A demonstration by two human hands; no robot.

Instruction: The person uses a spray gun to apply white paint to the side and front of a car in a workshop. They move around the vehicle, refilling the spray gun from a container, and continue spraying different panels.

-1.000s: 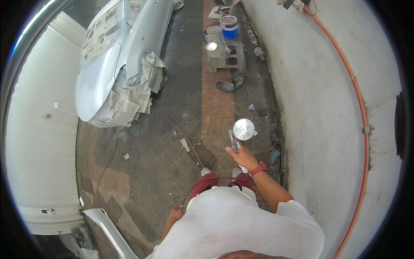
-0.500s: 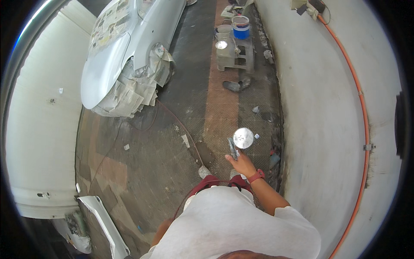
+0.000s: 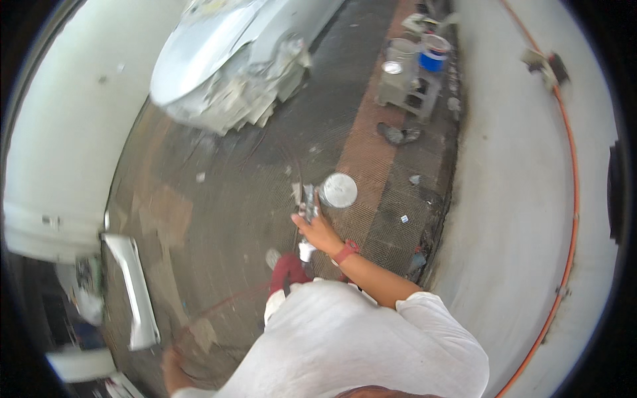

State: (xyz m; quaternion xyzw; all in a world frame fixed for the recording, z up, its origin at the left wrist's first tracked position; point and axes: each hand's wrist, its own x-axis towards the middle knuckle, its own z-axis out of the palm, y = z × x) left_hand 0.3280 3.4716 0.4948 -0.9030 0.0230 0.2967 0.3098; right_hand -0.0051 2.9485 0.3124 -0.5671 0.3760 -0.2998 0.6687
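My right hand [image 3: 321, 232], with a red watch on the wrist, is closed round a spray gun. The round pale lid of the spray gun's cup [image 3: 339, 191] faces up, and its metal body shows beside my fingers. At the lower left my left hand [image 3: 174, 361] hangs low and is smeared by motion. A thin red hose [image 3: 222, 306] runs from near my legs toward it. Whether those fingers hold the hose I cannot tell.
A pale car body [image 3: 219, 60] masked with paper stands ahead on the left. A stool [image 3: 415, 99] carries tubs and a blue-banded bucket [image 3: 434, 54] near the right wall. Dark shoes [image 3: 398, 134] lie before it. A white panel [image 3: 135, 292] lies at left. An orange hose [image 3: 574, 199] runs along the wall.
My view has swung, so the car and stool sit further right. The right hand with the spray gun has moved left in view. My left hand now shows out at the lower left.
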